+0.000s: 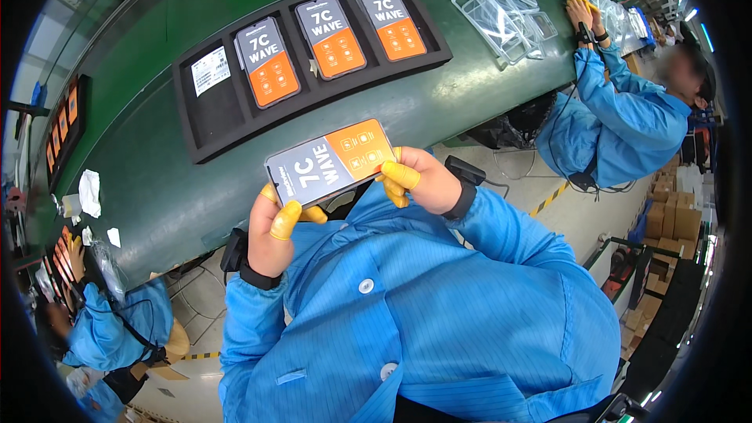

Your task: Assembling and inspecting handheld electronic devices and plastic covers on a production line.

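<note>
Both my hands hold a smartphone (329, 161) by its two ends, its grey and orange printed face turned up. My left hand (272, 233) grips the grey end; my right hand (421, 180) grips the orange end. Yellow finger cots cover the thumbs and some fingertips. Just beyond, a black foam tray (215, 121) lies on the green bench. Three similar phones, a left phone (268, 63), a middle phone (330, 37) and a right phone (390, 23), rest in its slots. The leftmost slot holds no phone, only a white label (210, 70).
Clear plastic cases (501, 16) are heaped right of the tray. A co-worker in blue (627, 121) works at the far right, another co-worker (117, 321) at the lower left. Another dark tray of phones (66, 129) stands far left. White paper scraps (90, 193) lie on the bench.
</note>
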{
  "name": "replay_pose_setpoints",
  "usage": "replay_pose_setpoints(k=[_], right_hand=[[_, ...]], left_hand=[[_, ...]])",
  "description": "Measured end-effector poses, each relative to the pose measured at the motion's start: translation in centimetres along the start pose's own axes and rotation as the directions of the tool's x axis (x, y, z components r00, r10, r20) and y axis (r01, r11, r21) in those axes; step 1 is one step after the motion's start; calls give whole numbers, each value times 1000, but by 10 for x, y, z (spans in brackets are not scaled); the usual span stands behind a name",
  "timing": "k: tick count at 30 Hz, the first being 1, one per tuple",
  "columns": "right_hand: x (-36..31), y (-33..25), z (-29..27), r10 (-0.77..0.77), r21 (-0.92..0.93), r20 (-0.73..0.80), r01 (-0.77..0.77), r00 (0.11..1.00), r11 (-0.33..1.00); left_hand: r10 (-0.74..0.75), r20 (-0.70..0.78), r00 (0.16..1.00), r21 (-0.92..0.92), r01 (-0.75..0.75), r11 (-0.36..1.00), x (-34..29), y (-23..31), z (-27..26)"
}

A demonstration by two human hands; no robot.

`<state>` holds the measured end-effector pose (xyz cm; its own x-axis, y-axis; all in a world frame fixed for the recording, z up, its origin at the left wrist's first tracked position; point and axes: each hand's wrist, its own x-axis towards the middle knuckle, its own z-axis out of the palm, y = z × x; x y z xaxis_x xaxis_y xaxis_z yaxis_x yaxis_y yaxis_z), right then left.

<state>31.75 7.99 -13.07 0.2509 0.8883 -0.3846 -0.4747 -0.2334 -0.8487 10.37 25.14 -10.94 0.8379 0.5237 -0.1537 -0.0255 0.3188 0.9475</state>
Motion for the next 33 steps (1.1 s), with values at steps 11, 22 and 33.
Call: replay_pose_setpoints(k=[11,22,33], right_hand=[[7,17,34,-1,270,11,-2,1000,963],[16,12,50,-45,181,104,26,994,983],[14,9,42,-81,127,69,72,994,989]], left_hand=[[-106,64,992,-146,114,983,0,-16,13],[-150,80,985,-113,158,981,0,-6,37],[-229,103,968,-79,238,968,0,-4,26]])
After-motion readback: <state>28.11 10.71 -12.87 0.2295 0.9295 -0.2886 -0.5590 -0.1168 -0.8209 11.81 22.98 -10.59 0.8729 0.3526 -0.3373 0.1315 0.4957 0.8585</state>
